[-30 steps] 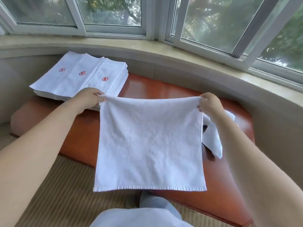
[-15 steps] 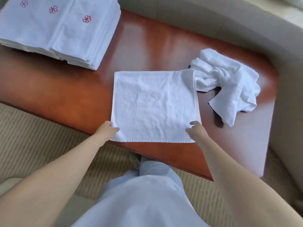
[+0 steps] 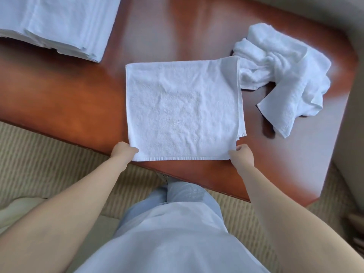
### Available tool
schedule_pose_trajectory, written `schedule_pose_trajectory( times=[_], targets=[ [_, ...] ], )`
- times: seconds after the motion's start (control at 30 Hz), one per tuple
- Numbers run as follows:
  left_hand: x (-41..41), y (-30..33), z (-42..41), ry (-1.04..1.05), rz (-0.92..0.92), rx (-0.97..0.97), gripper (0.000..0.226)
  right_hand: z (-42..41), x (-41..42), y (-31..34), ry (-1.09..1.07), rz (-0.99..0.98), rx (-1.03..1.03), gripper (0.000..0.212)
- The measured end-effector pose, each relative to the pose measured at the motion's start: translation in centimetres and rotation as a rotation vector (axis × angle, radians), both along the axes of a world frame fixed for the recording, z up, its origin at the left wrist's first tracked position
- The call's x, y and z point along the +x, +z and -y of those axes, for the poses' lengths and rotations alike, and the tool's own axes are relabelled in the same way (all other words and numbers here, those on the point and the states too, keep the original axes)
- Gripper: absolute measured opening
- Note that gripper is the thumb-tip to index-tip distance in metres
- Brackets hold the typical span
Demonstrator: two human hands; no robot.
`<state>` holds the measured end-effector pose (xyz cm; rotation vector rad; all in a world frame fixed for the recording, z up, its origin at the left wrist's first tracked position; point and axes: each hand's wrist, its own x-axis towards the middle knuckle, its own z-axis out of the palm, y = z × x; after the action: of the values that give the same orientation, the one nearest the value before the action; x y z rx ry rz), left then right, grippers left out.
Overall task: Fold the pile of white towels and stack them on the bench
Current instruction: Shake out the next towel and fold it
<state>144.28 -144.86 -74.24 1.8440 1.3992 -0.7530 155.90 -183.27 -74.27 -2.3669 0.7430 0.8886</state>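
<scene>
A person leans over a polished reddish-brown table point(image 3: 82, 99), both arms reaching down to a white towel point(image 3: 183, 111) spread flat near its front edge. The left hand point(image 3: 123, 151) pinches the near left corner, its grip narrow on the cloth; the right hand point(image 3: 243, 155) pinches the near right corner likewise. The towel lies doubled, a lower layer peeking out along its right side. A stack of folded towels point(image 3: 59, 24) sits at far left; a crumpled pile of towels point(image 3: 285, 75) lies at right, touching the flat one.
</scene>
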Motion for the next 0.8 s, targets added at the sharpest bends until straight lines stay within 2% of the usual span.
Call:
schedule_pose_trajectory(
  times=[0.07, 0.13, 0.23, 0.3, 0.4, 0.5, 0.57, 0.63, 0.7, 0.8],
  targets=[
    [-0.1, 0.4, -0.3, 0.11, 0.04, -0.09, 0.021, 0.3, 0.1, 0.2, -0.064, -0.033, 0.068, 0.009],
    [0.4, 1.7, -0.9, 0.222, 0.062, -0.175, 0.032, 0.8, 1.1, 0.8, -0.217, -0.121, 0.141, 0.016],
    [2.6, 4.1, -2.7, 0.402, 0.188, -0.254, 0.037, 0.7, 4.9, 2.8, -0.434, -0.195, 0.311, 0.009],
    [5.4, 6.7, -3.9, 0.505, 0.357, -0.333, 0.034, -0.6, 8.8, 5.5, -0.513, -0.108, 0.496, 0.011],
    [9.9, 11.2, -5.2, 0.675, 0.677, -0.436, 0.021, -3.4, 15.0, 10.9, -0.598, 0.15, 0.858, 0.016],
    [11.7, 14.1, -5.8, 0.668, 0.861, -0.449, 0.021, -4.1, 17.9, 15.0, -0.509, 0.333, 1.117, 0.012],
    [10.5, 13.9, -5.0, 0.568, 0.818, -0.389, 0.013, -3.2, 16.8, 15.0, -0.431, 0.323, 1.058, 0.009],
    [8.5, 11.6, -3.6, 0.48, 0.69, -0.309, 0.011, -2.0, 14.5, 12.7, -0.413, 0.255, 0.839, 0.017],
    [6.4, 8.9, -1.8, 0.394, 0.544, -0.287, 0.019, -0.5, 12.2, 9.5, -0.405, 0.189, 0.649, 0.024],
    [3.9, 5.1, -0.3, 0.353, 0.383, -0.293, 0.015, 1.1, 9.6, 4.6, -0.327, 0.094, 0.466, 0.015]
  ],
)
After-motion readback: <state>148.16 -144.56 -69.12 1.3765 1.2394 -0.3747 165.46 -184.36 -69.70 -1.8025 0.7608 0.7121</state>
